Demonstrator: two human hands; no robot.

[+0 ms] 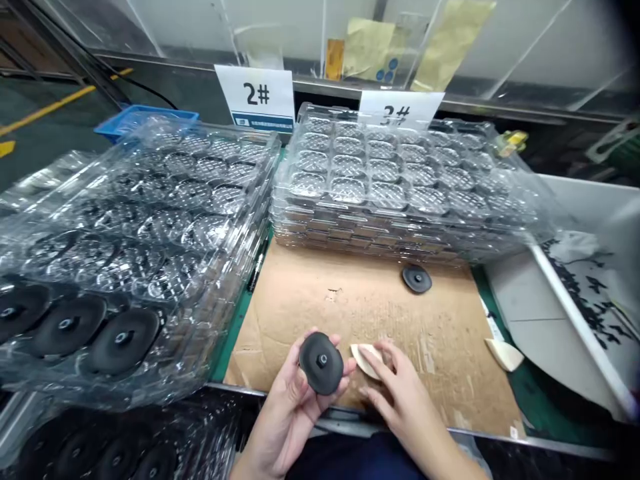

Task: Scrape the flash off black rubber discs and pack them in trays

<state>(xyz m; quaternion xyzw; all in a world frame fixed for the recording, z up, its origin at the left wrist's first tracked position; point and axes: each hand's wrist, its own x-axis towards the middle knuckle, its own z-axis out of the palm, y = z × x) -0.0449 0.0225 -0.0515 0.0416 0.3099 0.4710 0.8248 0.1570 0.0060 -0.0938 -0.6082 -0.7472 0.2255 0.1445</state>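
A black rounded disc [321,364] with a small metal centre rests in my left hand [295,407], its fingers wrapped around the edge. My right hand [400,393] is just to the right, fingers bent over a cream wedge-shaped pad [367,361] and pressing on it near the cardboard's front edge. A second black disc [417,279] lies on the cardboard sheet [300,293], farther back and to the right. More black discs [124,339] sit in the front row of the clear plastic tray [200,347] at the left.
Stacked clear trays [370,223] stand behind the cardboard. Another cream wedge [504,354] lies at the right, beside a white bin [575,300] holding small black pieces. A blue basket [150,112] is at the back left. More discs lie in trays below left.
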